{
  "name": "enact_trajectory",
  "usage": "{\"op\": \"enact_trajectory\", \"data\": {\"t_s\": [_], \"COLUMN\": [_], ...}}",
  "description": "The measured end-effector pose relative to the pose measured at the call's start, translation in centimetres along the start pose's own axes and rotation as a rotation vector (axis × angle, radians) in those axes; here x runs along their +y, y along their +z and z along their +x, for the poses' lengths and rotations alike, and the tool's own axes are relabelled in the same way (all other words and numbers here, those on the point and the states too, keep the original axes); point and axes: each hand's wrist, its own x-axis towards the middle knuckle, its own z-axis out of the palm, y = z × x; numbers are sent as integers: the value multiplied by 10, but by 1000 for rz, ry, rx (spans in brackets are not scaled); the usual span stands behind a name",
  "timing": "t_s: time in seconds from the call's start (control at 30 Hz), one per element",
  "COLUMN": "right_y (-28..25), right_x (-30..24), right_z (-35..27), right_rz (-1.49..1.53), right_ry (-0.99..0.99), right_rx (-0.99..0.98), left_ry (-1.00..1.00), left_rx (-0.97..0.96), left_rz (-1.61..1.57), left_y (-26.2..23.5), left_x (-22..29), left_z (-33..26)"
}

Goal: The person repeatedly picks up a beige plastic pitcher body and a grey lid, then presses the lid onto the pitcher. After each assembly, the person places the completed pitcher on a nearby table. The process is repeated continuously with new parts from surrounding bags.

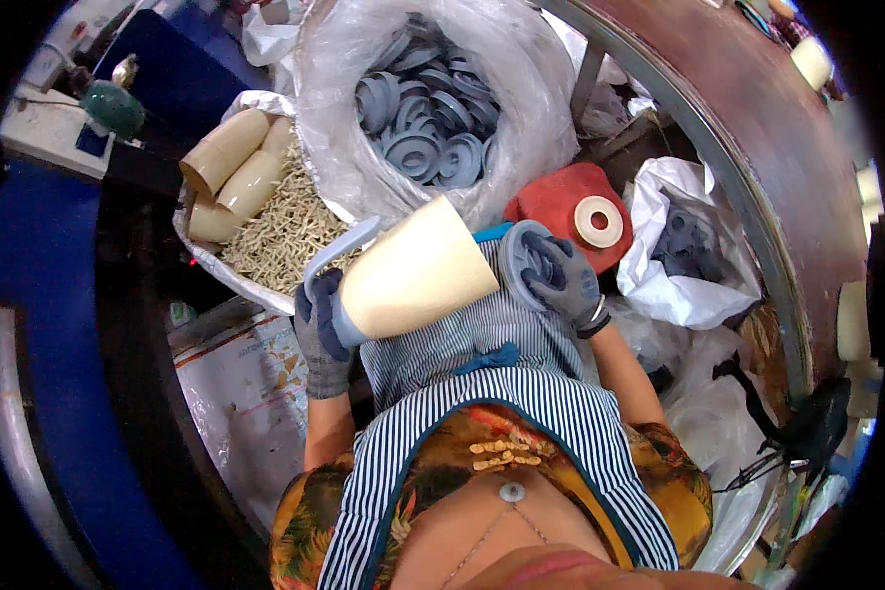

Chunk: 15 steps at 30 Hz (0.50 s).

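Note:
In my left hand [323, 329], gloved in grey, is a cream plastic jug body [418, 265], lying tilted across my lap. A blue-grey handle [339, 246] curves off its side near my fingers, and a blue-grey edge shows at its lower end. The wide end of the jug points right. My right hand [568, 283], also gloved, has its fingers closed on a round blue-grey lid [517, 261], held just beside that end, a small gap apart. The lid's inner ribs partly show; some of it lies behind my fingers.
Ahead stands a large clear plastic bag [536, 128] full of blue-grey round parts. At left, a sack [192, 251] holds cream jug bodies and small pegs. A cream ring [599, 221] rests on red cloth [551, 192]. A white bag [644, 275] holds dark parts beside the metal-edged table [757, 187].

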Motion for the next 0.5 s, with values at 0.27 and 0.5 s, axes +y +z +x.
{"op": "enact_trajectory", "data": {"t_s": [0.27, 0.5], "right_y": [-16, -23], "right_x": [-95, -94], "right_z": [41, 23], "right_rz": [413, 203], "right_ry": [-322, -517], "right_rx": [136, 153], "left_ry": [-628, -644], "left_rx": [-129, -145], "left_rz": [-732, -777], "left_y": [-10, -8], "left_x": [45, 74], "left_z": [9, 31]}}
